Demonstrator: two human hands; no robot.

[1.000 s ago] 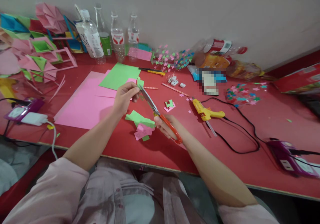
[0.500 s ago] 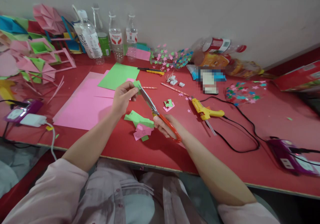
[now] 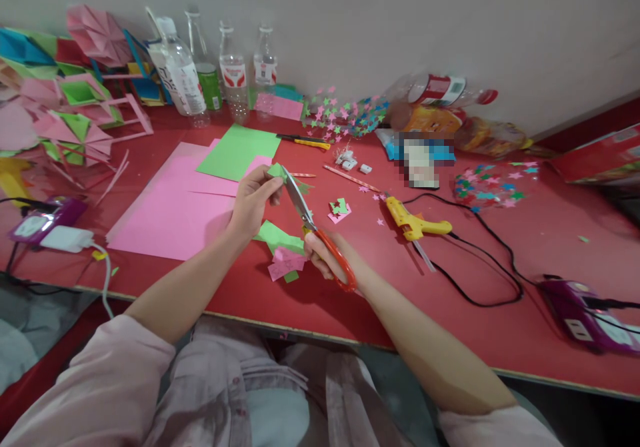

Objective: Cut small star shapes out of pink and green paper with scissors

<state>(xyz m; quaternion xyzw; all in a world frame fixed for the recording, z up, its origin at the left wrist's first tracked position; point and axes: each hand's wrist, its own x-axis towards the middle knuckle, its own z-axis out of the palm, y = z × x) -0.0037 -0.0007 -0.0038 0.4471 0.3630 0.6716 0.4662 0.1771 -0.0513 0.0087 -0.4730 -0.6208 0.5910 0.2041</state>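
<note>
Between the thumb and fingers of my left hand (image 3: 256, 197) is a small piece of green paper (image 3: 277, 171). My right hand (image 3: 327, 254) grips orange-handled scissors (image 3: 336, 255), whose blades point up and left and meet the paper's right edge. Below the hands lie green paper scraps (image 3: 280, 236) and pink paper scraps (image 3: 286, 263). Just right of the scissors, a small pile of cut stars (image 3: 340, 208) in green and pink rests on the table. Left of my left hand are a pink sheet (image 3: 170, 214) and a green sheet (image 3: 240, 150), overlapping.
A yellow glue gun (image 3: 417, 222) with its black cord lies to the right, near a purple power socket (image 3: 580, 314). Behind are a yellow cutter (image 3: 313, 143), clear bottles (image 3: 233, 77) and bags of paper stars (image 3: 493, 186). Folded paper models (image 3: 75, 100) crowd the left.
My left hand has shifted slightly right with the green paper. The scissors have tilted a little, their handles moving slightly down and left.
</note>
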